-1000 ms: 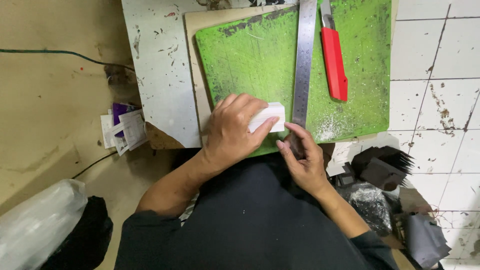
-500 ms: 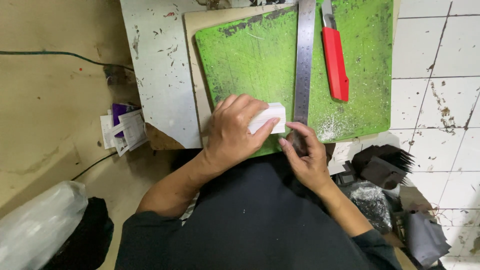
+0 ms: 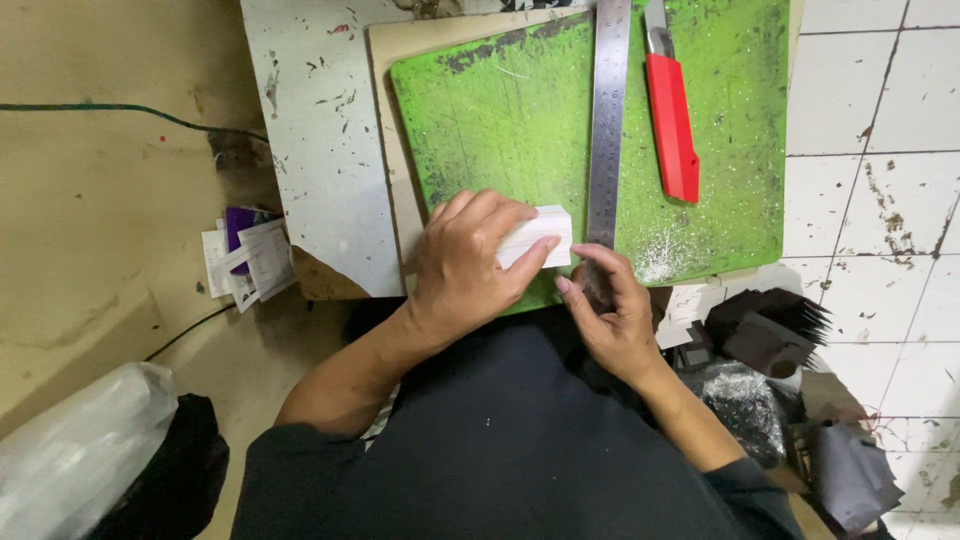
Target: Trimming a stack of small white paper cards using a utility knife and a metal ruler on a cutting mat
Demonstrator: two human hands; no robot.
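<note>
My left hand (image 3: 465,265) is closed over a small white rectangular block (image 3: 540,233) at the near edge of a worn green cutting mat (image 3: 500,110). My right hand (image 3: 615,315) sits just right of the block, its fingers pinching a small dark piece at the mat's front edge. A long steel ruler (image 3: 607,110) lies upright on the mat, its lower end just above my right hand. To the right of the ruler lies a red utility knife (image 3: 672,110).
The mat rests on a tan board (image 3: 385,130) over a paint-flecked white panel (image 3: 310,140). Papers (image 3: 248,258) lie on the floor at left, a clear plastic bag (image 3: 75,450) at lower left. Dark scraps (image 3: 770,330) pile on the white tiles at right.
My right hand has shifted slightly left, closer to the white block. My left hand stays on the block.
</note>
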